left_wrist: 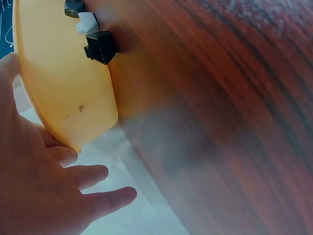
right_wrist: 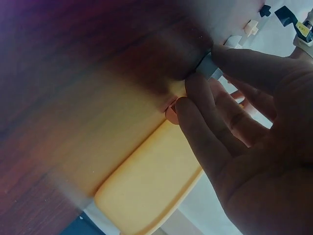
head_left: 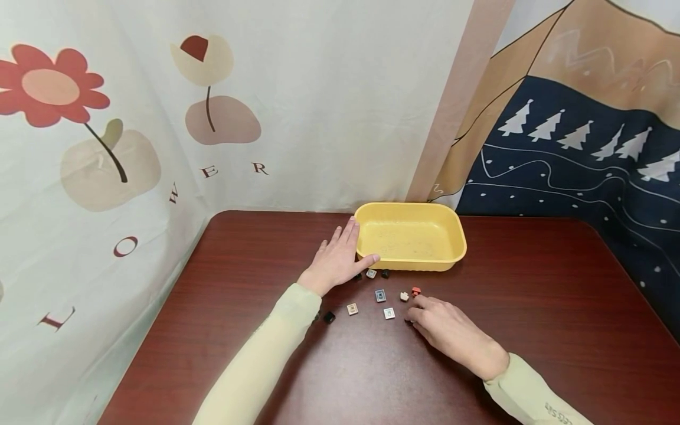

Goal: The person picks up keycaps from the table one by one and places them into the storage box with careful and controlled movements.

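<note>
My left hand (head_left: 336, 260) rests with straight, spread fingers at the left end of a yellow plastic bin (head_left: 461, 239), thumb over its front rim. My right hand (head_left: 448, 327) is low over the table to the right of the loose keycaps. Between its thumb and index finger it pinches a dark grey keycap (right_wrist: 209, 67), mostly covered by the fingertips. A red keycap (head_left: 417, 291) is right at another fingertip. Close by lie a cream keycap (head_left: 404, 297), a white keycap (head_left: 389, 313) and a blue keycap (head_left: 380, 296).
Along the bin's front wall sit a black keycap (left_wrist: 101, 47), a white keycap (left_wrist: 88, 22) and another dark keycap (left_wrist: 74, 8). A beige keycap (head_left: 352, 309) and a black keycap (head_left: 329, 317) lie near my left forearm. Printed curtains hang behind the brown table (head_left: 531, 283).
</note>
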`<state>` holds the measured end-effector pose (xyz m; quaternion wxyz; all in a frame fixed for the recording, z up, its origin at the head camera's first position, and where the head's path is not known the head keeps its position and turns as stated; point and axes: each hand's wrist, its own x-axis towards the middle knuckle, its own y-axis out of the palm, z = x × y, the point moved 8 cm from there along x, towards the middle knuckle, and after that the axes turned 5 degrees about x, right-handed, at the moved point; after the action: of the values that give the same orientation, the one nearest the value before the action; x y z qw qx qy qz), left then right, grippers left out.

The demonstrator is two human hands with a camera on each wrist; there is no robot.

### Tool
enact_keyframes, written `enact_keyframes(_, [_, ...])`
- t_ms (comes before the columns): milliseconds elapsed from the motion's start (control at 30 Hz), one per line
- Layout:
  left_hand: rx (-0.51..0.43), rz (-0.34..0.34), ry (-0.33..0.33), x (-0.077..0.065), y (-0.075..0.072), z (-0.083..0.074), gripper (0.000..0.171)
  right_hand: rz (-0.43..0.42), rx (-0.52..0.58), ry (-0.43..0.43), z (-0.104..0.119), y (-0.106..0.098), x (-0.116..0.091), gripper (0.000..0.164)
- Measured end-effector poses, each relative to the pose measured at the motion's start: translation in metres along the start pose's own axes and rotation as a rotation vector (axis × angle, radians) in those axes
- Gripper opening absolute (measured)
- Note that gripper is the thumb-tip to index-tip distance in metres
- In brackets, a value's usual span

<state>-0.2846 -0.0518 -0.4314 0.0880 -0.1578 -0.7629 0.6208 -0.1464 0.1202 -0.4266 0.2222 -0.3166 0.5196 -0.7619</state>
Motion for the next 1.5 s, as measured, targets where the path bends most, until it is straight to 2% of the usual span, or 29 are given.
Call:
enact_keyframes(400, [0.001, -0.008, -0.003, -0.001, 0.001, 0.001, 0.102, -0.026, 0.017, 0.002, -0.001, -0.004, 0.0, 0.014])
enact_keyframes(967, [-0.011, 0.0, 0.001, -0.001, 0.001, 0.001, 0.102, -0.225, 0.033, 0.019, -0.015, -0.045, 0.006, 0.021])
enact_keyframes(1167, [-0.011, 0.001, 0.004, -0.001, 0.0, 0.001, 0.103, -0.297, 0.017, 0.054, -0.024, -0.064, 0.01, 0.024])
enact_keyframes(1500, [-0.002, -0.012, 0.016, -0.001, -0.001, -0.001, 0.103, -0.331, 0.032, 0.175, -0.051, -0.082, 0.016, 0.022])
